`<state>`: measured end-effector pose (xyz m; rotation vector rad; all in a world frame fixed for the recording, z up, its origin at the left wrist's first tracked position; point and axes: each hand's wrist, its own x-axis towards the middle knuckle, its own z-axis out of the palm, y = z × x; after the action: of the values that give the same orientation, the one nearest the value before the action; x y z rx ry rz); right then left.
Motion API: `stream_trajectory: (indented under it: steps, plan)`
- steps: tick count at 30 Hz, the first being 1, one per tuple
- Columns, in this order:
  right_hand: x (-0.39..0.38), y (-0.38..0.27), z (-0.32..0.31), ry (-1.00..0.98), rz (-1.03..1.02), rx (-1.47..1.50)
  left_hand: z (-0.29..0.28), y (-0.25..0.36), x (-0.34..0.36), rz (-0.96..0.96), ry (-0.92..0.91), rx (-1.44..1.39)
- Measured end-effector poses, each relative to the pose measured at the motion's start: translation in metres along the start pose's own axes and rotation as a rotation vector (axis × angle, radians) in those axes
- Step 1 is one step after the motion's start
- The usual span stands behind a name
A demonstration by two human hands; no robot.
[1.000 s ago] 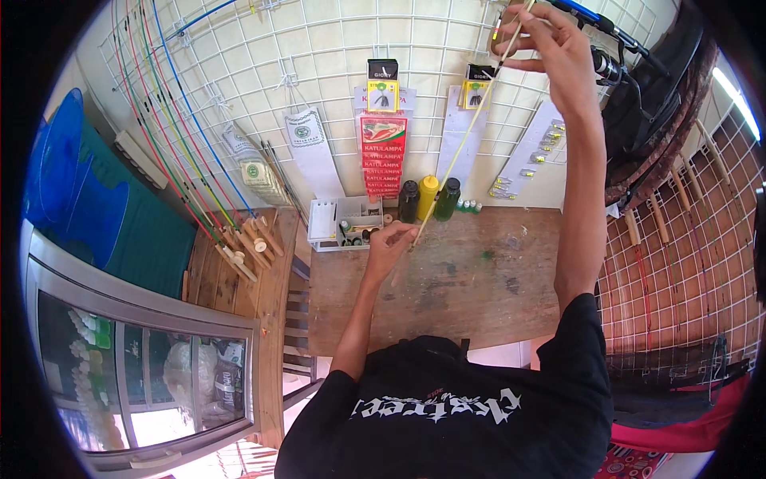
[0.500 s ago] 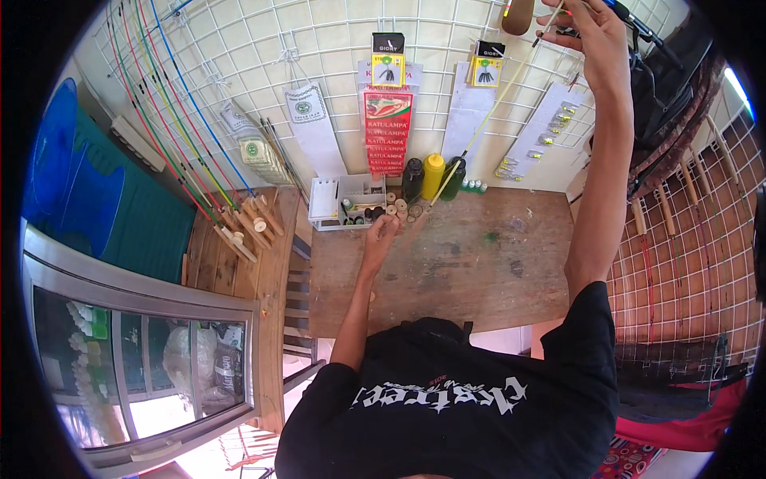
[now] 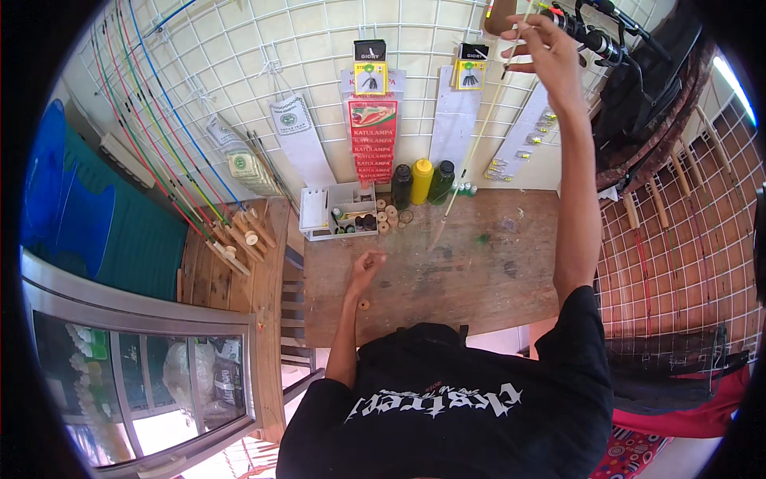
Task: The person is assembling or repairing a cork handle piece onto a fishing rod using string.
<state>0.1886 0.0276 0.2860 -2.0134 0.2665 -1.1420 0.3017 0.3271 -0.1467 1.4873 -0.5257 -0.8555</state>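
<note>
My right hand (image 3: 544, 54) is raised high at the back right, its fingers closed on a slim pale-yellow rod (image 3: 479, 136). The rod slants down to the left, its lower end above the wooden worktable (image 3: 495, 279). My left hand (image 3: 365, 270) is low over the table with curled fingers; whatever they hold, if anything, I cannot make out. Just below it lies a small wooden disc (image 3: 364, 304). Several more wooden rings (image 3: 386, 217) lie beside a compartmented white organizer (image 3: 319, 211). Dark, yellow (image 3: 422, 182) and green (image 3: 442, 184) bottles stand behind them.
A white wire-grid wall (image 3: 239, 48) carries hanging packets and fishing gear. Coloured rods with wooden handles (image 3: 239, 243) rest on a side bench at left. A glass-panelled frame (image 3: 136, 375) occupies the lower left. A second grid with rods (image 3: 678, 263) and black bags (image 3: 662, 96) are at right.
My left hand has released the rod's lower part and moved down and left. My right hand, still holding the rod, rose rightward, then came back left and slightly down.
</note>
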Motion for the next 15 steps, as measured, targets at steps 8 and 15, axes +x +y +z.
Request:
stream_trajectory:
  steps: [8, 15]
  plan:
    - [0.003, 0.024, 0.024, 0.084, 0.062, 0.035, 0.020, -0.005, -0.020, 0.035, -0.305, 0.144]
    - [0.001, 0.056, 0.040, 0.112, 0.010, -0.014, 0.034, 0.022, -0.022, 0.054, -0.345, 0.174]
